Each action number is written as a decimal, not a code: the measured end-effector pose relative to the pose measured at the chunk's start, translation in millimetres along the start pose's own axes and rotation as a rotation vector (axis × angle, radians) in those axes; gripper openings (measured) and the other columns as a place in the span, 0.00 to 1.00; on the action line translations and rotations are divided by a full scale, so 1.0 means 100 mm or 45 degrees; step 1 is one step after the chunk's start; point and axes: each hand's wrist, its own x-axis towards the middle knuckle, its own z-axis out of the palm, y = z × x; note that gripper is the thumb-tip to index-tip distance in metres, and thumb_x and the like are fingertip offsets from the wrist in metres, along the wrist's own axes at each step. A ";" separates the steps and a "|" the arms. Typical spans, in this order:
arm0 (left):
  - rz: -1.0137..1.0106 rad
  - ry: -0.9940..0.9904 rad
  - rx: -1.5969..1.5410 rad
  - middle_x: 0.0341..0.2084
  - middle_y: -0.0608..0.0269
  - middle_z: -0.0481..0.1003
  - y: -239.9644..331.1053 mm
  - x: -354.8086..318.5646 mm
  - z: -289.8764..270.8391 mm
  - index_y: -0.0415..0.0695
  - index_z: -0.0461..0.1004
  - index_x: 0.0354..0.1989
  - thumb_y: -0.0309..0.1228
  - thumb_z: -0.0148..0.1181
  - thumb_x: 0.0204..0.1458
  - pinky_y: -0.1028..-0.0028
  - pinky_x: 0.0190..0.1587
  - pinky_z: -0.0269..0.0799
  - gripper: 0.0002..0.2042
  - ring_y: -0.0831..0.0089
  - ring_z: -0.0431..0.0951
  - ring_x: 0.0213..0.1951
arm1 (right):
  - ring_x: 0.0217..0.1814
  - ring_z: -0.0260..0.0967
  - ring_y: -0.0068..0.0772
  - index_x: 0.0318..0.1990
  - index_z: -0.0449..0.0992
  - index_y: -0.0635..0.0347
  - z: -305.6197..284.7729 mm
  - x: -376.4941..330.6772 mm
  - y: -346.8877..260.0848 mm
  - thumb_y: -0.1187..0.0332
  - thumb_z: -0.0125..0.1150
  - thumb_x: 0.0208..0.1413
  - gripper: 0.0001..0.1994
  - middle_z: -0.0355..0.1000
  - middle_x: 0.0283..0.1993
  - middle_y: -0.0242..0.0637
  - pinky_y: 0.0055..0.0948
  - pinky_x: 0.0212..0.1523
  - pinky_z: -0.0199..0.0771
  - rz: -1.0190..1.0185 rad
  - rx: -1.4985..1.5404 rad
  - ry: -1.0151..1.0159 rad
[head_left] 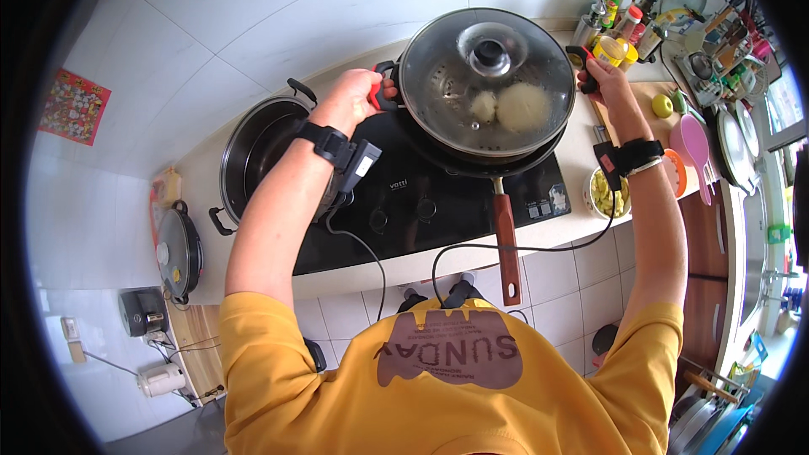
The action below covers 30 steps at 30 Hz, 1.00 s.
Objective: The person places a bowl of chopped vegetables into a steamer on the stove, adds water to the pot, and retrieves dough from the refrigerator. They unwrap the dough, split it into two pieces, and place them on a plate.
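Note:
With both hands I grip a two-handled pot [404,122] covered by a domed glass lid [447,42] with a dark knob. My left hand [356,94] is closed on its left black-and-red handle; my right hand [608,84] is closed on the right one. Through the glass, pale rounded shapes show, but I cannot tell what they are. Under the pot sits a black frying pan [533,160], its brown handle pointing toward me. The pot hides most of this pan, and whether they touch cannot be made out.
Left on the black hob [404,202] stands a deep open pot [253,152]. At right are a bowl of yellowish chopped food [605,194], a cutting board [649,91], a pink strainer [691,141] and condiment bottles [625,25]. A cable [539,249] hangs between my wrists.

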 end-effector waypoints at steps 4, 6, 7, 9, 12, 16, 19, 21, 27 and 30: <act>0.084 0.099 0.151 0.34 0.52 0.73 -0.18 0.25 0.02 0.34 0.69 0.42 0.20 0.47 0.53 0.58 0.38 0.75 0.09 0.60 0.76 0.34 | 0.26 0.66 0.12 0.40 0.77 0.54 -0.05 0.25 0.29 0.57 0.52 0.60 0.13 0.73 0.29 0.23 0.17 0.25 0.62 -0.003 -0.184 -0.051; 0.133 0.089 0.115 0.31 0.53 0.73 -0.23 0.33 -0.03 0.34 0.69 0.39 0.20 0.48 0.51 0.59 0.35 0.75 0.08 0.61 0.76 0.32 | 0.24 0.64 0.16 0.34 0.77 0.59 -0.04 0.34 0.42 0.57 0.54 0.59 0.15 0.71 0.25 0.25 0.20 0.25 0.61 -0.185 -0.381 -0.004; 0.188 0.075 0.083 0.30 0.53 0.72 -0.27 0.35 -0.06 0.34 0.69 0.38 0.20 0.48 0.50 0.60 0.33 0.75 0.07 0.62 0.76 0.30 | 0.24 0.63 0.17 0.32 0.77 0.60 -0.05 0.37 0.46 0.57 0.54 0.58 0.15 0.70 0.23 0.25 0.21 0.25 0.60 -0.337 -0.481 -0.026; 0.308 -0.112 0.066 0.23 0.56 0.72 -0.32 0.33 -0.12 0.35 0.71 0.31 0.20 0.49 0.47 0.68 0.26 0.70 0.05 0.66 0.74 0.26 | 0.24 0.61 0.18 0.29 0.77 0.63 -0.05 0.44 0.50 0.57 0.55 0.57 0.17 0.67 0.21 0.25 0.23 0.26 0.59 -0.454 -0.612 -0.033; 0.543 0.057 0.670 0.20 0.60 0.72 -0.34 0.21 -0.11 0.37 0.72 0.25 0.23 0.53 0.45 0.72 0.23 0.64 0.03 0.72 0.71 0.22 | 0.26 0.60 0.17 0.32 0.77 0.66 -0.12 0.47 0.51 0.58 0.56 0.56 0.16 0.66 0.22 0.25 0.23 0.28 0.59 -0.406 -0.669 -0.145; 0.725 0.584 0.676 0.17 0.50 0.73 -0.33 0.00 0.13 0.35 0.74 0.23 0.20 0.50 0.40 0.63 0.25 0.66 0.05 0.60 0.76 0.24 | 0.30 0.62 0.18 0.41 0.76 0.70 -0.25 0.61 0.55 0.64 0.53 0.59 0.15 0.70 0.28 0.27 0.21 0.32 0.62 -0.433 -0.659 -0.175; 1.072 0.870 0.810 0.39 0.42 0.73 -0.37 -0.32 0.27 0.34 0.73 0.37 0.27 0.53 0.44 0.59 0.53 0.64 0.13 0.48 0.70 0.47 | 0.35 0.65 0.18 0.50 0.73 0.68 -0.33 0.66 0.58 0.62 0.53 0.61 0.17 0.73 0.36 0.29 0.20 0.34 0.65 -0.261 -0.602 -0.184; 1.310 0.711 0.671 0.44 0.42 0.71 -0.43 -0.63 0.26 0.33 0.70 0.45 0.27 0.57 0.44 0.59 0.55 0.62 0.18 0.49 0.68 0.50 | 0.37 0.67 0.17 0.53 0.71 0.65 -0.37 0.54 0.50 0.60 0.53 0.61 0.19 0.74 0.40 0.30 0.17 0.34 0.65 -0.340 -0.546 -0.127; 1.218 -0.172 0.438 0.33 0.62 0.77 -0.83 -1.93 -0.35 0.39 0.75 0.36 0.25 0.58 0.53 0.71 0.45 0.70 0.04 0.71 0.76 0.38 | 0.55 0.65 0.21 0.63 0.63 0.51 -0.27 -0.71 -0.27 0.52 0.46 0.63 0.24 0.68 0.58 0.33 0.22 0.50 0.60 -0.200 -0.172 0.053; 0.827 -0.253 0.324 0.33 0.61 0.77 -0.99 -2.48 -0.92 0.36 0.75 0.34 0.27 0.59 0.54 0.78 0.44 0.70 0.06 0.77 0.76 0.38 | 0.54 0.63 0.19 0.63 0.62 0.57 0.06 -1.49 -0.58 0.57 0.46 0.64 0.23 0.66 0.58 0.34 0.17 0.49 0.58 -0.258 0.107 -0.020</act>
